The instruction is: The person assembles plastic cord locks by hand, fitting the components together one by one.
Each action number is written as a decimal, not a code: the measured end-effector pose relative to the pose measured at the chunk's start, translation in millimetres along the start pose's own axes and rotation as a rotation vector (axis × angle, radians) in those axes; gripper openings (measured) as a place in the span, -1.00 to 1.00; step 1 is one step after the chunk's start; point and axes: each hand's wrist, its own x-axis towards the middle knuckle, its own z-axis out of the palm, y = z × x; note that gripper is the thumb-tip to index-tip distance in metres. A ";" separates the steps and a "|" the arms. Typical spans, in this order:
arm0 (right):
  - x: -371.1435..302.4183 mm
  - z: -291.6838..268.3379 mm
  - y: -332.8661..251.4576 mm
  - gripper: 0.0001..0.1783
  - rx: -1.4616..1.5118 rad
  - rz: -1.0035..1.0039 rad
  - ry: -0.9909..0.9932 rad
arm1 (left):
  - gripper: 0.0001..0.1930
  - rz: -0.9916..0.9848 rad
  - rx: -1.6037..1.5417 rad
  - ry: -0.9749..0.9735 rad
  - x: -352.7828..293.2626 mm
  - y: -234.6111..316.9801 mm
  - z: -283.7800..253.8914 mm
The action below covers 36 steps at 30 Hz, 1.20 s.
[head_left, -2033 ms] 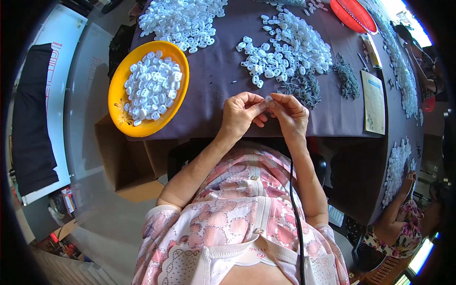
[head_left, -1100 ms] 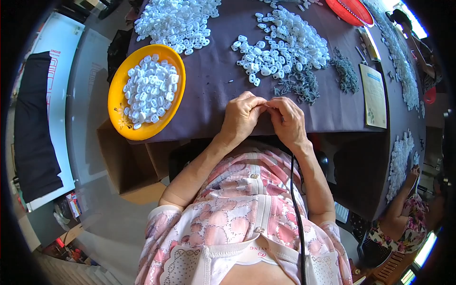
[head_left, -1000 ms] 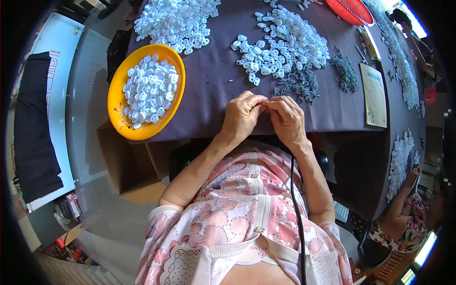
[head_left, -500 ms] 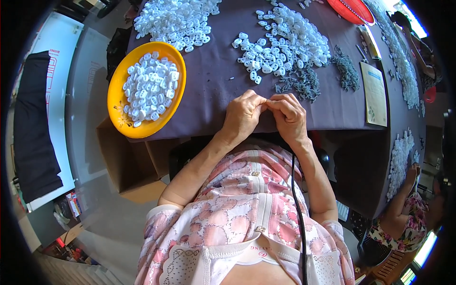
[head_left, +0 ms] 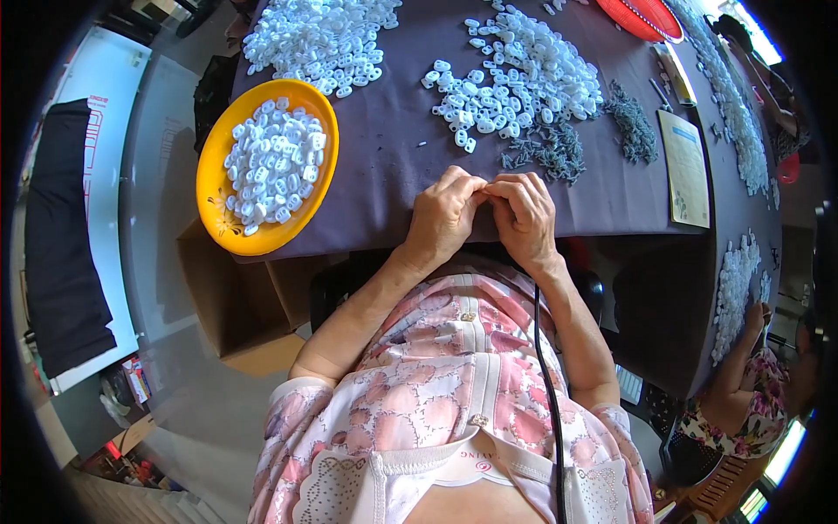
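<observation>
Clock centre: left hand (head_left: 436, 217) beside right hand (head_left: 527, 218), near edge of table (head_left: 375, 192). Plate (head_left: 213, 175) at 9–10 o'clock, pieces (head_left: 272, 162) in it. Far heap (head_left: 319, 44), 10–11; middle heap (head_left: 559, 79), 12–1. Parts pile (head_left: 559, 157), 2, against middle heap. Booklet (head_left: 684, 170), 3.

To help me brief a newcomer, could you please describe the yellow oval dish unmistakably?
On the dark purple-grey tablecloth, find the near left corner. The yellow oval dish there holds small white oval pieces; its yellow rim distinguishes it from the loose white heap beyond.
</observation>
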 end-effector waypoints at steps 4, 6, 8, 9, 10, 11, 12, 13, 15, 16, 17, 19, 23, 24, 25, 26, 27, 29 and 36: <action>-3.1 0.8 4.3 -0.77 0.058 0.034 0.000 | -0.86 0.013 0.016 -0.033 -1.9 -1.8 -0.5; -3.7 -2.8 2.5 -0.76 0.080 0.051 -0.021 | -0.86 0.011 0.027 -0.042 -3.4 -0.6 -1.3; -3.1 -4.4 1.5 -0.76 0.100 0.070 -0.044 | -0.87 0.007 0.036 -0.052 -3.0 0.7 -1.8; -2.5 -4.3 1.6 -0.76 0.103 0.074 -0.041 | -0.88 -0.008 0.040 -0.049 -2.2 1.4 -2.2; -1.9 -4.4 1.9 -0.77 0.106 0.076 -0.038 | -0.88 -0.023 0.044 -0.045 -1.6 1.8 -2.0; -2.6 -3.9 1.9 -0.77 0.106 0.076 -0.038 | -0.88 -0.023 0.043 -0.044 -2.3 2.3 -1.7; -4.4 -3.1 1.8 -0.77 0.107 0.082 -0.037 | -0.89 -0.033 0.057 -0.052 -4.0 3.3 -1.4; -5.6 -2.6 1.6 -0.77 0.107 0.088 -0.036 | -0.90 -0.043 0.071 -0.059 -4.9 3.6 -1.2; -4.4 -5.1 0.4 -0.77 0.087 0.086 -0.049 | -0.91 -0.034 0.099 -0.068 -2.7 4.1 -1.0; -4.1 -6.5 -0.7 -0.78 0.068 0.086 -0.062 | -0.91 -0.028 0.127 -0.079 -2.5 4.6 -1.0; -3.0 -6.3 -1.4 -0.78 0.068 0.086 -0.062 | -0.91 -0.028 0.126 -0.079 -1.7 3.7 -0.8; 1.9 -4.4 -0.3 -0.78 0.036 0.110 -0.067 | -0.89 -0.060 0.121 -0.056 2.0 0.9 -0.5; 6.4 -3.6 6.1 -0.78 0.048 0.112 -0.109 | -0.83 -0.059 0.016 -0.046 4.8 -1.8 -2.5; 6.4 -2.8 7.0 -0.80 0.089 0.159 -0.084 | -0.80 -0.109 -0.014 -0.040 6.1 -1.6 -3.4; 6.3 -1.9 7.6 -0.83 0.132 0.205 -0.061 | -0.77 -0.159 -0.043 -0.033 7.2 -1.0 -4.3; 5.7 -2.1 8.3 -0.83 0.133 0.205 -0.062 | -0.77 -0.160 -0.042 -0.033 8.7 0.4 -5.1; 4.6 -3.2 9.4 -0.83 0.228 0.324 -0.048 | -0.76 -0.145 -0.021 -0.067 10.7 2.5 -5.8; 6.1 -6.8 5.6 -0.84 0.322 0.484 -0.038 | -0.75 -0.131 0.000 -0.100 11.5 3.8 -5.3; 6.4 -7.2 10.4 -0.85 0.415 0.527 -0.015 | -0.90 -0.099 0.182 -0.116 11.8 2.5 1.8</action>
